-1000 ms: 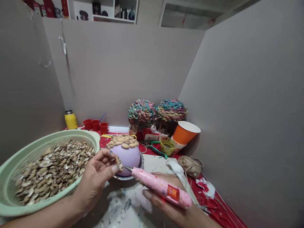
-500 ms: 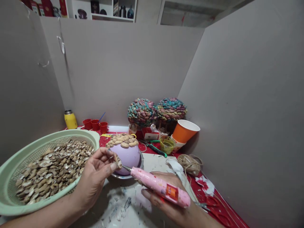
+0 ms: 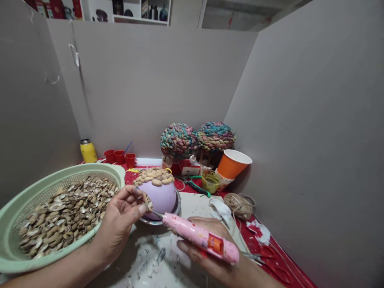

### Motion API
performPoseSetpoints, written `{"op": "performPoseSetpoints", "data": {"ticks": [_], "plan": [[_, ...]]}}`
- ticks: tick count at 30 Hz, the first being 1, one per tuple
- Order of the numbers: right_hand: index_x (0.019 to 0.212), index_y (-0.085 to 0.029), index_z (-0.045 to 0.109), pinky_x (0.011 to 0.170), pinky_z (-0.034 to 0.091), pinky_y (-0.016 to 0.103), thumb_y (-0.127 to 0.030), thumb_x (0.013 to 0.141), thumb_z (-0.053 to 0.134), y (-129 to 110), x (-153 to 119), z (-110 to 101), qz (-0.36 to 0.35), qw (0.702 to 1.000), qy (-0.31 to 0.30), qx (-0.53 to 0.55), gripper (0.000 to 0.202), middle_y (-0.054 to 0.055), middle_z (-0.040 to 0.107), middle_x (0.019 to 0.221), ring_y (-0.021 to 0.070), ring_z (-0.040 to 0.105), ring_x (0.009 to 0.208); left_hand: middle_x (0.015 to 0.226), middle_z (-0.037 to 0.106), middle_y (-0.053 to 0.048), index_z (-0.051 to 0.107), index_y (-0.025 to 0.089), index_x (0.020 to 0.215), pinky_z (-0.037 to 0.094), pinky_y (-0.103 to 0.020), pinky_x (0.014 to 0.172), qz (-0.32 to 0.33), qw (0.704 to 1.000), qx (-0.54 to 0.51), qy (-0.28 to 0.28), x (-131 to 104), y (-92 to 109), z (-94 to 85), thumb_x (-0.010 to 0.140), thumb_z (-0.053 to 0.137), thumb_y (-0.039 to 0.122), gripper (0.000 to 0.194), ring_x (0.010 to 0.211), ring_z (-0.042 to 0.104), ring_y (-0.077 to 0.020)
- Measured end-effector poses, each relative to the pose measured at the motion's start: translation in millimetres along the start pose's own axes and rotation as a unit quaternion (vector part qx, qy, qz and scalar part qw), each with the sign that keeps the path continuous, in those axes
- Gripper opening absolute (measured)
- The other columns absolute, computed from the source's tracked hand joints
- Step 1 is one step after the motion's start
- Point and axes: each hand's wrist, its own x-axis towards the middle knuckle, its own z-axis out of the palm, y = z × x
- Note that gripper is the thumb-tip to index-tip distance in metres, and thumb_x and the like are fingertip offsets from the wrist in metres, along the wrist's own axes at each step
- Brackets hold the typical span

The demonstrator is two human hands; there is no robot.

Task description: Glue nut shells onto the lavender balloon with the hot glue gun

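Between the thumb and fingers of my left hand (image 3: pixel 127 212) is a peanut shell half (image 3: pixel 149 203), its hollow side turned toward the right. My right hand (image 3: pixel 210 244) is wrapped round a pink hot glue gun (image 3: pixel 195 235), whose metal nozzle meets the shell's edge. Just behind them a lilac ball (image 3: pixel 160 196) sits in a shallow metal bowl (image 3: pixel 179 206). Peanut shells (image 3: pixel 154 175) cover the ball's top in a cap. To the left, a green plastic colander (image 3: pixel 111 170) holds a heap of shell halves.
Two peanut-covered coloured domes (image 3: pixel 179 140) stand at the back. Right of them are orange paper cups (image 3: pixel 231 165), a yellowish plastic cup (image 3: pixel 210 182), green-handled pliers (image 3: pixel 198 188) and twine (image 3: pixel 239 206). Red scissors (image 3: pixel 274 262) lie front right. Small red cups (image 3: pixel 120 157) and a yellow bottle (image 3: pixel 88 151) stand back left.
Both hands keep nearly the same pose, the nozzle still at the shell. The whole view has shifted very slightly; nothing was picked up or let go.
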Motion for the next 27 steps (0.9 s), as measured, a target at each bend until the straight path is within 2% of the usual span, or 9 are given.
{"op": "performPoseSetpoints", "data": {"ticks": [27], "plan": [[0.066,-0.021,0.031,0.052,0.03,0.024,-0.025,0.091,0.048,1.1,-2.9,-0.3,-0.042,0.998,0.01,-0.052,0.031,-0.005,0.037,0.06,0.01,0.035,0.051,0.086,0.065,0.001,0.058,0.021,0.088,0.046,-0.022,0.076,-0.009,0.999,0.024,-0.023,1.6,-5.4,-3.0,0.072,0.077,0.018,0.025,0.081,0.057,-0.0117]]}}
